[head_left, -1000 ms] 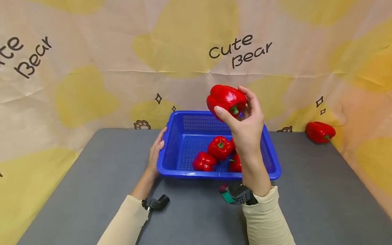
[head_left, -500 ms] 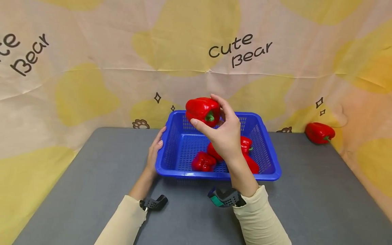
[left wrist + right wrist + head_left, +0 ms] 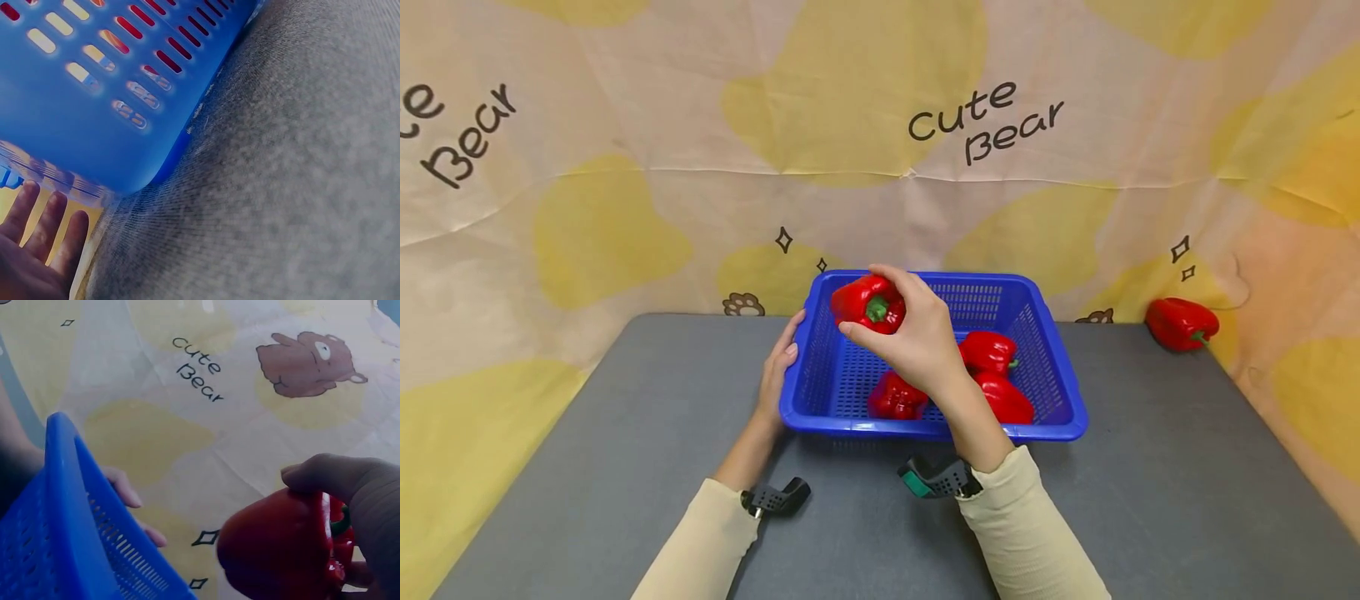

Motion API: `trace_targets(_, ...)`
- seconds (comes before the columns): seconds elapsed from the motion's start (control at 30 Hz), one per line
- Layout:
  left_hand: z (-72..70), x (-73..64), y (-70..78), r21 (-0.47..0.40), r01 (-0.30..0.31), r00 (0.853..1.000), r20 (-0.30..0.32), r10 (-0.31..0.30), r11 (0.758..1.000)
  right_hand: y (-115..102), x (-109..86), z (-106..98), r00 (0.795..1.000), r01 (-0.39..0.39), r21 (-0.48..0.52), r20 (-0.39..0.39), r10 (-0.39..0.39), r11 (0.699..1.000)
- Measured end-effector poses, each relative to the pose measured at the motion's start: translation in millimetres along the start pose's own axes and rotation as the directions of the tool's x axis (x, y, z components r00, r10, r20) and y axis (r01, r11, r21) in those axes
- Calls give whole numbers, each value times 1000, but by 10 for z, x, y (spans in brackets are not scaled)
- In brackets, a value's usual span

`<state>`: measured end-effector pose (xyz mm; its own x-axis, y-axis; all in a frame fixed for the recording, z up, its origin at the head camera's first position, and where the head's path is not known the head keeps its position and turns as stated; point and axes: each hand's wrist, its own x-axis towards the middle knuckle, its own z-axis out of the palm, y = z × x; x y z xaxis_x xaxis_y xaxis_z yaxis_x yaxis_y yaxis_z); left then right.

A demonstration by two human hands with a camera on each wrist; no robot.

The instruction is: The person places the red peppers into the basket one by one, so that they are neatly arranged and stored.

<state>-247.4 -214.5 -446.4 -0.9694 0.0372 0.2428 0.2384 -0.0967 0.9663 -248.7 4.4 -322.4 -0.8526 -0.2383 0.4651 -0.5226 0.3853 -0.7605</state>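
Note:
My right hand (image 3: 917,337) grips a red bell pepper (image 3: 867,302) between thumb and fingers, over the back left part of a blue plastic basket (image 3: 1060,375). The green stem of this pepper faces the head camera. In the right wrist view the same pepper (image 3: 275,544) is seen side-on beside the basket rim (image 3: 62,487). Several more red peppers lie inside, among them one at the front (image 3: 897,396) and one at the right (image 3: 988,352); my hand hides part of the basket floor. My left hand (image 3: 775,371) rests along the basket's left side, its fingers (image 3: 44,234) extended.
Another red bell pepper (image 3: 1182,324) lies at the back right of the grey table (image 3: 587,467). Behind the table hangs a cloth (image 3: 850,125) with yellow patches and lettering. A black wrist device (image 3: 778,497) is on the left wrist, and one on the right (image 3: 936,477).
My right hand has carried the pepper left and down, from above the basket's back rim to within its rim outline. The left hand has stayed at the basket's side.

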Motion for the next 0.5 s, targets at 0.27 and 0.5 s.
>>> trace_targets(0.27, -14, 5, -30, -29, 11, 1000, 3, -11, 1000, 96, 0, 112, 977, -31, -204, 201, 72, 979)
trace_targets(0.5, -17, 15, -39, -17, 21, 1000, 13, -21, 1000, 144, -30, 192, 956, -9, -300, 277, 96, 954)
